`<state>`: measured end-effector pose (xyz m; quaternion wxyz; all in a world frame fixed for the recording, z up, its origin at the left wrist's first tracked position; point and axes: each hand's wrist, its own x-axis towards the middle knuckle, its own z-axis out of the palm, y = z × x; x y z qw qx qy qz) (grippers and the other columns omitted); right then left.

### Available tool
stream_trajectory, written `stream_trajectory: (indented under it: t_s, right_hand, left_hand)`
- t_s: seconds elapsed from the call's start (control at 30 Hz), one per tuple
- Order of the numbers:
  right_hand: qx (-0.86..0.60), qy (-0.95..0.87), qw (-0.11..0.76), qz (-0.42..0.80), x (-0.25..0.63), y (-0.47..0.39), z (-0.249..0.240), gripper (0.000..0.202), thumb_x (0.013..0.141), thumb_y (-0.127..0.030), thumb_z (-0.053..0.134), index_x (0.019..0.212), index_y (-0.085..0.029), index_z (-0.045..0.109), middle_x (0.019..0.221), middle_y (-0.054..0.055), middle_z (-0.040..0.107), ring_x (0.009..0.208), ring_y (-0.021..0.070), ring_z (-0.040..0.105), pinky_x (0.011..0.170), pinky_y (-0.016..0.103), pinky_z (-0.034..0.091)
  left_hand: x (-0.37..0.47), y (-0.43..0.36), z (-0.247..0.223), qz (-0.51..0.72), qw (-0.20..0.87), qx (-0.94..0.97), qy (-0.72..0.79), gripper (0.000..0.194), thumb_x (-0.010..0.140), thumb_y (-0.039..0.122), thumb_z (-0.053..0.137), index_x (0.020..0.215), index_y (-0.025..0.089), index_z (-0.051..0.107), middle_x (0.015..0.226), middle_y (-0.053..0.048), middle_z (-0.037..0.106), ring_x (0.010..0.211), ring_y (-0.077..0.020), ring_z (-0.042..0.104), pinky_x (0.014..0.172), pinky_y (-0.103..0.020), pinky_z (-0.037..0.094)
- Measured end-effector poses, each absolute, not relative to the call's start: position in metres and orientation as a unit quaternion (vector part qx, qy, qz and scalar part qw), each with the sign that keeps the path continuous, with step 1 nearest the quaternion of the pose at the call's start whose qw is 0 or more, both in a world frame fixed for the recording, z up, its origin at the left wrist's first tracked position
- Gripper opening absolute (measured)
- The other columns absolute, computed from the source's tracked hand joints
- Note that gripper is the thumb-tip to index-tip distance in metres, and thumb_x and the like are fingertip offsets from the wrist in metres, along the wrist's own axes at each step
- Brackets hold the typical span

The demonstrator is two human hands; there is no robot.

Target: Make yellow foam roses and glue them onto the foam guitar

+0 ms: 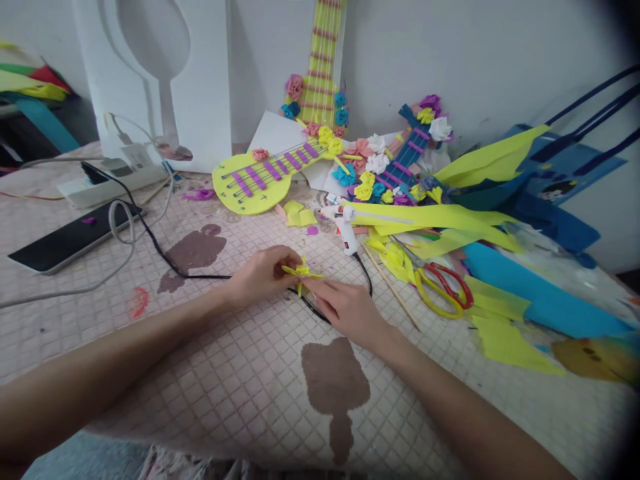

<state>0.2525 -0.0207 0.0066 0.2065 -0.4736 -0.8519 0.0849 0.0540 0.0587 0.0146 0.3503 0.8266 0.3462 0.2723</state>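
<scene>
Between my two hands is a small yellow paper flower (302, 271), its petals sticking out to the sides and down. My left hand (265, 272) pinches it from the left with curled fingers. From the right, my right hand (347, 307) presses its fingertips together against the flower's lower edge. Just beyond the hands lies a white glue gun (346, 230), its black cord (200, 276) running beneath them. A yellow paper guitar (255, 180) with purple strips rests farther back, and a yellow paper scrap (299, 214) lies in front of it.
Red-and-yellow scissors (445, 287), a wooden stick (393, 287) and yellow crepe paper (440, 220) lie to the right. A blue bag (560, 180) stands behind them. On the left are a black phone-like slab (75, 239) and a power strip (110, 180). A white cutout board (200, 87) leans on the wall.
</scene>
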Motion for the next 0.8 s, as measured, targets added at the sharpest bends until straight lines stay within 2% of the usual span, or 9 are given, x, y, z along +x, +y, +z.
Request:
stream_trajectory:
  t_s: [0.17, 0.3, 0.4, 0.5, 0.8]
  right_hand:
    - [-0.474, -0.865, 0.166, 0.009, 0.253, -0.023, 0.007, 0.038, 0.09, -0.019, 0.039, 0.125, -0.02, 0.053, 0.081, 0.005, 0.067, 0.069, 0.0179, 0.061, 0.057, 0.028, 0.045]
    - [-0.485, -0.826, 0.277, 0.078, 0.251, -0.025, 0.012, 0.026, 0.089, -0.019, 0.042, 0.108, -0.019, 0.061, 0.087, 0.005, 0.063, 0.075, 0.0155, 0.06, 0.063, 0.027, 0.045]
    - [-0.526, -0.751, 0.368, 0.157, 0.243, -0.023, 0.015, 0.012, 0.086, -0.021, 0.049, 0.086, -0.02, 0.061, 0.079, 0.002, 0.058, 0.067, 0.0122, 0.055, 0.059, 0.025, 0.044]
    - [-0.544, -0.711, 0.398, 0.203, 0.236, -0.018, 0.013, 0.006, 0.08, -0.021, 0.055, 0.075, -0.021, 0.059, 0.071, -0.001, 0.056, 0.06, 0.0107, 0.05, 0.055, 0.023, 0.041]
    - [-0.571, -0.672, 0.419, 0.217, 0.231, -0.016, 0.008, 0.003, 0.076, -0.019, 0.058, 0.076, -0.019, 0.061, 0.067, -0.002, 0.055, 0.057, 0.0092, 0.048, 0.053, 0.022, 0.039]
  left_hand:
    - [0.053, 0.059, 0.015, 0.265, 0.341, 0.833, 0.346, 0.018, 0.075, 0.023, 0.06, 0.092, 0.015, 0.059, 0.085, -0.002, 0.062, 0.07, -0.0101, 0.057, 0.058, -0.019, 0.046]
    - [0.052, 0.059, 0.015, 0.261, 0.347, 0.832, 0.346, 0.018, 0.075, 0.022, 0.06, 0.092, 0.016, 0.059, 0.084, -0.002, 0.062, 0.069, -0.0103, 0.057, 0.058, -0.019, 0.046]
    - [0.052, 0.058, 0.015, 0.264, 0.35, 0.828, 0.35, 0.02, 0.074, 0.023, 0.061, 0.092, 0.015, 0.059, 0.084, -0.002, 0.063, 0.071, -0.0115, 0.059, 0.059, -0.02, 0.047]
    - [0.053, 0.056, 0.016, 0.275, 0.357, 0.818, 0.358, 0.021, 0.073, 0.023, 0.062, 0.093, 0.015, 0.058, 0.084, -0.002, 0.063, 0.072, -0.0125, 0.061, 0.059, -0.021, 0.049]
    - [0.057, 0.047, 0.018, 0.321, 0.373, 0.782, 0.382, 0.02, 0.072, 0.021, 0.062, 0.091, 0.015, 0.059, 0.087, -0.003, 0.063, 0.077, -0.014, 0.062, 0.063, -0.024, 0.054]
